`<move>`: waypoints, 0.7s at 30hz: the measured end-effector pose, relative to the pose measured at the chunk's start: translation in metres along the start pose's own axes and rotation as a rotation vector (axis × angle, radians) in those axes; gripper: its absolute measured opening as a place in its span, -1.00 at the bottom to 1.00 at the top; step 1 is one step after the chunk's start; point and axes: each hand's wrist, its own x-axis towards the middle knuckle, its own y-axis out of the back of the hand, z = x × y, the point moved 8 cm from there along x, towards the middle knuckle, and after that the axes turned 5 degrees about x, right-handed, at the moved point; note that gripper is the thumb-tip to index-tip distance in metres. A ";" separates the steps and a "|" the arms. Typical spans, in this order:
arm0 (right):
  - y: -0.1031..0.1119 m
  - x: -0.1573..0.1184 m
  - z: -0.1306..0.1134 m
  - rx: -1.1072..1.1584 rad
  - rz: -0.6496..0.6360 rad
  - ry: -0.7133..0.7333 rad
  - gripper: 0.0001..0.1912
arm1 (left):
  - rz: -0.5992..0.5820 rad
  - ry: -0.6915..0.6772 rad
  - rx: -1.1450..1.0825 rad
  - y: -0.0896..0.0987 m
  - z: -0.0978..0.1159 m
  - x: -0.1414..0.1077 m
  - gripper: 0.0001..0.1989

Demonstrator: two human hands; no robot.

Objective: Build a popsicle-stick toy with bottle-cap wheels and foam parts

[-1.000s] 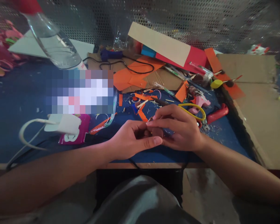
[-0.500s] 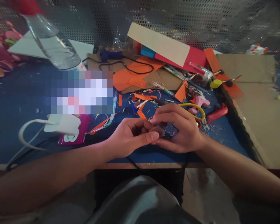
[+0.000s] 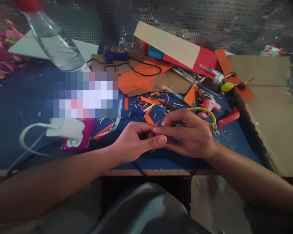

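My left hand [image 3: 139, 141] and my right hand [image 3: 188, 133] meet over the front of the blue table [image 3: 88, 161]. Both are closed, with the fingertips pressed together round a small dark piece that is mostly hidden, so I cannot make out its kind. The left thumb lies along the near side, while the right index finger reaches across from above. Just beyond the fingers lie orange strips [image 3: 149, 116] and small scraps. A yellow loop [image 3: 211, 113] and a red-handled tool [image 3: 228, 117] rest to the right of my right hand.
At the left, a white charger [image 3: 65, 128] with its cable sits on a magenta power strip [image 3: 89, 130]. A water bottle [image 3: 56, 42] leans behind. Orange sheets [image 3: 129, 79] and a blue-handled corded tool [image 3: 116, 57] lie farther back. Cardboard [image 3: 275, 126] covers the right side.
My right index finger has come down and forward over the small piece, which is now more hidden. My left hand has barely moved; the view has shifted slightly.
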 end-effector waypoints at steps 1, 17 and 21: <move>0.001 0.000 0.000 -0.016 0.002 -0.001 -0.76 | -0.004 0.007 -0.009 0.000 -0.001 0.000 -0.50; 0.001 0.000 0.000 -0.036 0.021 0.011 -0.70 | -0.020 0.037 0.027 -0.003 -0.005 0.001 -0.42; 0.001 -0.001 -0.001 -0.049 0.006 0.010 -0.72 | -0.023 0.018 -0.015 -0.003 -0.001 0.001 -0.44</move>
